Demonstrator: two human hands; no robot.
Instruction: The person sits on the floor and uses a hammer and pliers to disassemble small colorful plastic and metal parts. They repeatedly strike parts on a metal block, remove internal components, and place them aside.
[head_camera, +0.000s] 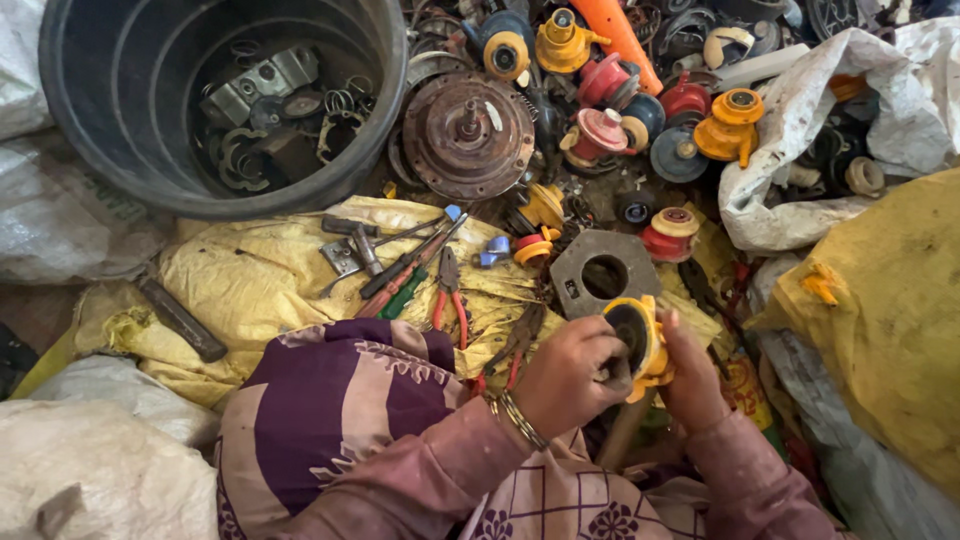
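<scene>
My left hand (568, 372) and my right hand (690, 375) together grip a small yellow plastic part with a round black opening (634, 333), held just above my lap. The left hand wraps its left side, a metal bangle on that wrist. My right hand holds the part's right side from behind. A grey six-sided metal plate with a round hole (598, 272) lies just beyond the part. Purple patterned cloth (330, 400) covers my knee to the left.
A big black tub (120, 120) holding metal scrap stands at top left. A rusty round disc (468, 133) lies beside it. Pliers and screwdrivers (420, 270) rest on a yellow sack (250, 290). Red, yellow and blue plastic parts (640, 110) pile up beyond. White and yellow sacks (880, 300) stand at right.
</scene>
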